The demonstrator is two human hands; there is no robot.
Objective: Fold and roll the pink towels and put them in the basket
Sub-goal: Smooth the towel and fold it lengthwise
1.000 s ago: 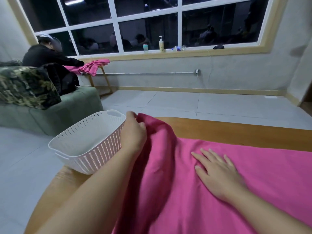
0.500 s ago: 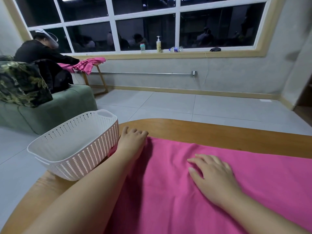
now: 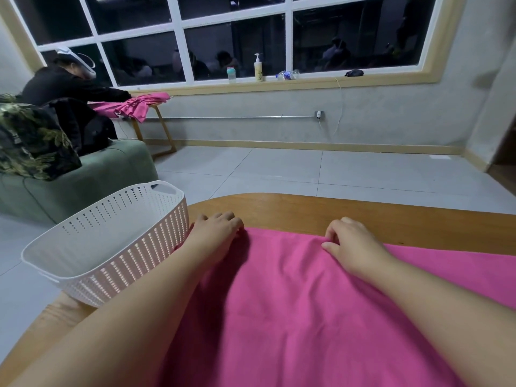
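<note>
A pink towel (image 3: 293,297) lies spread flat over the wooden table (image 3: 363,213), reaching from the near edge to its far side. My left hand (image 3: 216,230) rests at the towel's far left corner, fingers curled onto the cloth, right beside the basket. My right hand (image 3: 353,244) sits on the towel's far edge, fingers bent and pinching a small ridge of fabric. The white perforated plastic basket (image 3: 92,247) stands at the table's left end, with nothing visible inside it.
A green sofa (image 3: 92,177) with a patterned cushion stands left of the table. Beyond it a person in black (image 3: 69,88) handles more pink towels (image 3: 142,106) on a small wooden stand. Grey tiled floor lies ahead, bottles on the windowsill.
My left hand has laid the raised left part of the towel down flat. My right hand slid from the towel's middle to its far edge and curled onto the fabric.
</note>
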